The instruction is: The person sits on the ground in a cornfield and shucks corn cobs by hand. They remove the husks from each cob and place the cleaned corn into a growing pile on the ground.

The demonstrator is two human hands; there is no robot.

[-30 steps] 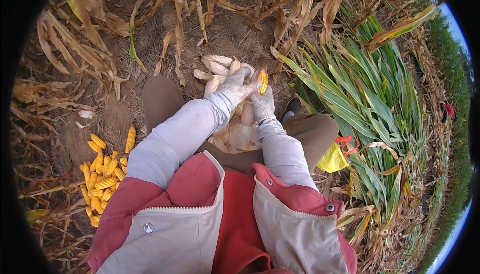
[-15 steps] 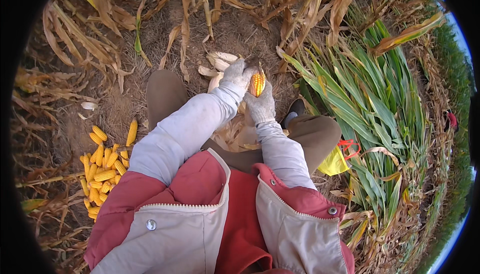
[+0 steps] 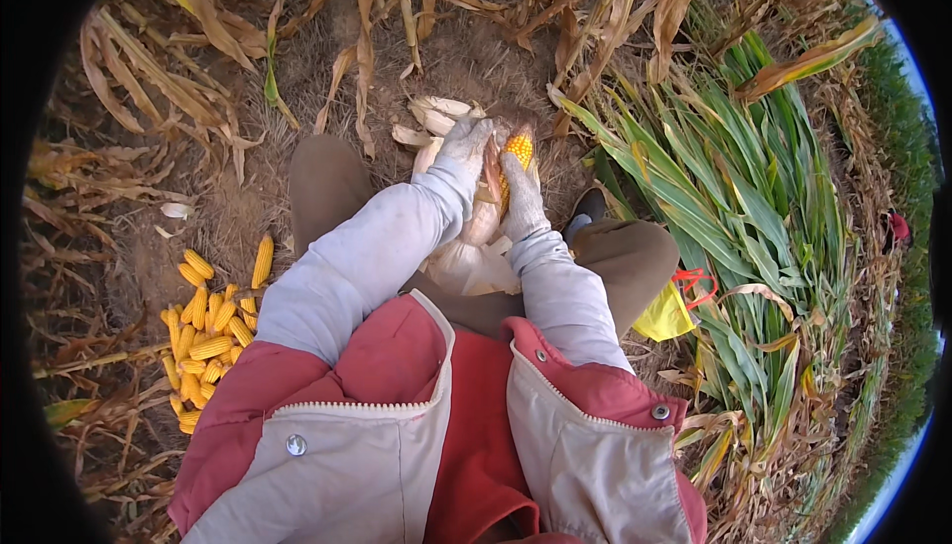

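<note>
Clasps the corn ear [image 3: 519, 150] in the gloved right hand [image 3: 523, 189], right there at upper centre of the frame, with fingers wrapped round and partly lost behind it! Can see bare yellow kernels toward the tip; cannot see the side turned away. Holds the gloved left hand [image 3: 466, 142] right up by a brownish husk strip [image 3: 492, 162], just left of the ear, but with fingertips out of sight: cannot tell whether pinched or loose. Look just left, at ears in pale husk [image 3: 436, 120], partly covered by that hand. Down to centre: find loose husks [image 3: 468, 258], too jumbled to sort. Over at lower left, catch yellow cobs [image 3: 209, 348], partly blocked by the jacket [image 3: 347, 455]. Far right, glimpse something red [image 3: 899, 228], too small to name.
</note>
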